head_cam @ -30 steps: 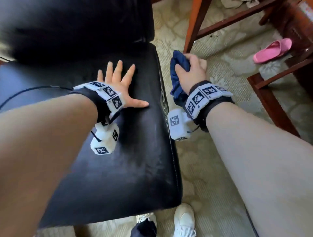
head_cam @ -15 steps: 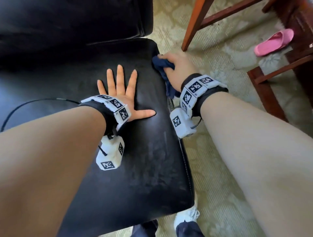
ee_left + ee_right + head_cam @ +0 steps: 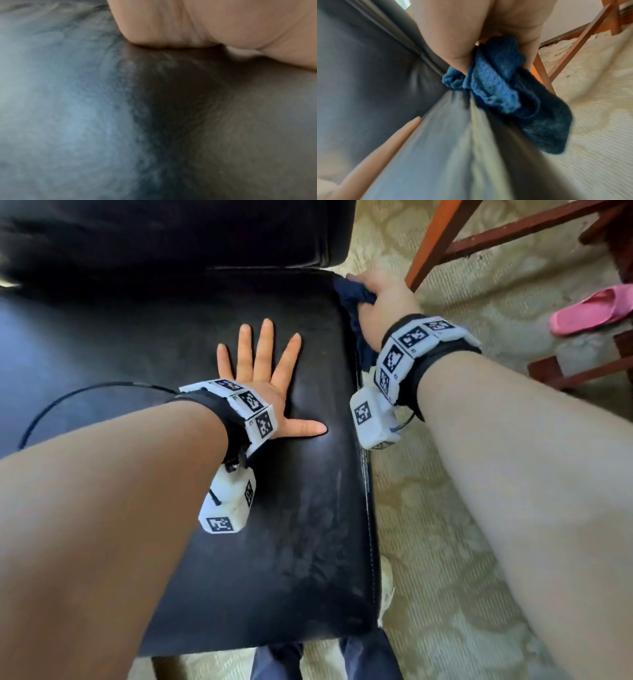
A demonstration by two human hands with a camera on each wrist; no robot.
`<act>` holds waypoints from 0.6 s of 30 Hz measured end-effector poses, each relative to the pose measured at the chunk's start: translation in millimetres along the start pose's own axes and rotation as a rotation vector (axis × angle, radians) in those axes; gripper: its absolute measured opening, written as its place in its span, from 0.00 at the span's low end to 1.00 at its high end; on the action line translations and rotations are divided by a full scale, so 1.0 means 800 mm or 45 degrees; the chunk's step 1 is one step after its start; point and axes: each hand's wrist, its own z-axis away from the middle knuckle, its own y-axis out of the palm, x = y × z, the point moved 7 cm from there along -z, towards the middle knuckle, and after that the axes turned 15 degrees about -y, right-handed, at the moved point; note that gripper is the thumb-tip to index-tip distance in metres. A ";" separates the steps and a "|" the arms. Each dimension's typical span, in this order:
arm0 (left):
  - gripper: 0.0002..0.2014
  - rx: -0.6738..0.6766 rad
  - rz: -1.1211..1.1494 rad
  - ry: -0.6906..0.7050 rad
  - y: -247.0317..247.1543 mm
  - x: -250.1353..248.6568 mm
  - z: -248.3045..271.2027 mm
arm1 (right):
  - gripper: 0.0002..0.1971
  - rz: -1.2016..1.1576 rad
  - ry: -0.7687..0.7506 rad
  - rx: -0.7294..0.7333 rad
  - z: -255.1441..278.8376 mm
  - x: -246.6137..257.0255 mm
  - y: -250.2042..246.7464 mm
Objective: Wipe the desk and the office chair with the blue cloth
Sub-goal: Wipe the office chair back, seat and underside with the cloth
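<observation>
The black leather seat (image 3: 301,542) of the office chair fills the middle of the head view, its backrest (image 3: 171,231) above. My left hand (image 3: 263,371) lies flat on the seat with fingers spread. My right hand (image 3: 380,299) grips the bunched blue cloth (image 3: 352,294) and holds it against the seat's far right corner. In the right wrist view the blue cloth (image 3: 496,82) hangs from my right hand (image 3: 488,27) down over the seat's side edge (image 3: 447,135). The left wrist view shows only my left hand's palm (image 3: 223,23) on blurred leather (image 3: 68,121).
Red-brown wooden furniture legs (image 3: 435,237) stand close behind my right hand. A pink slipper (image 3: 592,309) lies on the patterned beige carpet (image 3: 445,577) at the right. More wooden rails (image 3: 582,374) cross the right edge. My legs (image 3: 363,659) are below the seat's front edge.
My right hand has carried the blue cloth from beside the chair onto the seat's right edge, then along it toward the far corner. The left hand has stayed flat on the seat.
</observation>
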 end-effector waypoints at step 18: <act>0.63 -0.035 0.026 0.031 0.000 -0.002 0.005 | 0.16 0.130 -0.111 0.111 0.095 0.009 0.004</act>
